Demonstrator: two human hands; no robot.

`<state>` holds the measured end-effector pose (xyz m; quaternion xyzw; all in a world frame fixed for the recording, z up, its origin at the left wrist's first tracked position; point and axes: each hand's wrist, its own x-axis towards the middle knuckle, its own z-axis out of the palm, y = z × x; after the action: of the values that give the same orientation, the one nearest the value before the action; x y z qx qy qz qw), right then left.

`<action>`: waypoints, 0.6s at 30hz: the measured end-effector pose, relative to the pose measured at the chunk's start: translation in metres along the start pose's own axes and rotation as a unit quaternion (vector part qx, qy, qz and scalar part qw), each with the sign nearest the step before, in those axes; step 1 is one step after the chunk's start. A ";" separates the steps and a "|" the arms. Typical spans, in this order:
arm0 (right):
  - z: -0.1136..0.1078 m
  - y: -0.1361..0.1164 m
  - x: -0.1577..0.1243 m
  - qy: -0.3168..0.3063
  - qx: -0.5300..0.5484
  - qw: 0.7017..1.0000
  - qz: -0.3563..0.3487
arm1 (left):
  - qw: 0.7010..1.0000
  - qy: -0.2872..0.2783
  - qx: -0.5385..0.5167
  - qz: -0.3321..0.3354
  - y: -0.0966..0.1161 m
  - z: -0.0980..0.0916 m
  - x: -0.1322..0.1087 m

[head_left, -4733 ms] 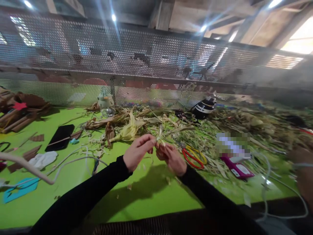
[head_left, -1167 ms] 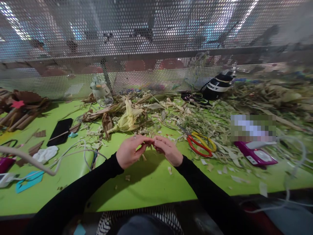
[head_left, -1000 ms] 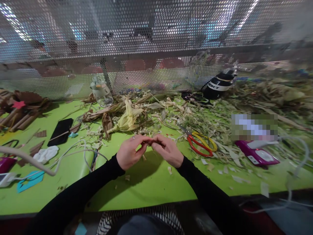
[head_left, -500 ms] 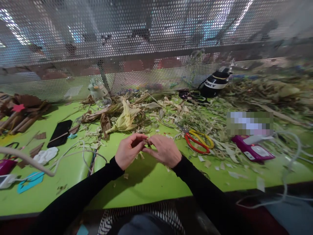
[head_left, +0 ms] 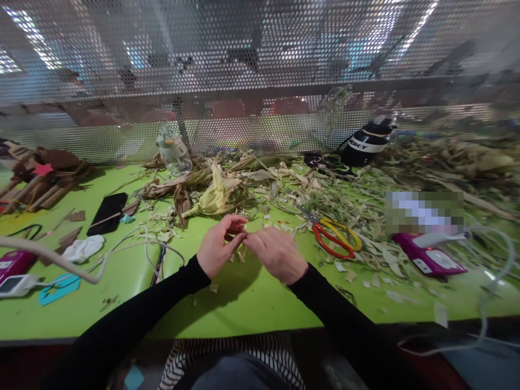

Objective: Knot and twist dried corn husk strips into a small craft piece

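Over the green table (head_left: 244, 314), my left hand (head_left: 221, 245) and my right hand (head_left: 276, 253) meet at the fingertips. Both are closed in a pinch around something small, mostly hidden between the fingers; a pale bit shows at the top. Just beyond my hands lies a bunch of pale yellow corn husk (head_left: 217, 190). To the right of my right hand rest scissors (head_left: 335, 238) with one red and one yellow handle. Small husk scraps (head_left: 239, 255) are scattered on the table under my fingers.
Dried husks and shreds (head_left: 280, 176) spread across the back. A clear bottle (head_left: 174, 154) and a black bottle (head_left: 368, 142) stand there before a perforated metal screen (head_left: 244, 108). At left are a black phone (head_left: 108, 213) and white cables (head_left: 93, 273); a purple power strip (head_left: 430, 260) lies right.
The whole view has shifted slightly, so things sit a little further right. My right hand has turned, its back now more upward, with its fingers curled closer over the left fingertips.
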<state>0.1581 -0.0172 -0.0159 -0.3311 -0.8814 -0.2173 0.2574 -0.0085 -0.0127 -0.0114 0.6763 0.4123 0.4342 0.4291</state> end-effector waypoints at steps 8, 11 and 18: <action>-0.004 -0.008 -0.004 -0.043 -0.022 0.996 -0.072 | 0.986 -0.032 -0.093 -0.131 -0.015 -0.003 0.001; -0.015 -0.001 0.004 -0.052 -0.037 0.993 -0.096 | 0.995 -0.046 -0.061 -0.065 -0.010 -0.006 0.003; -0.008 -0.011 -0.009 -0.079 -0.027 0.980 -0.179 | 0.976 -0.089 0.180 0.084 -0.030 0.003 -0.014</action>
<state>0.1585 -0.0336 -0.0170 -0.1905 -0.9379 -0.2568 0.1348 -0.0148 -0.0175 -0.0437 0.8106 0.3853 0.3253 0.2977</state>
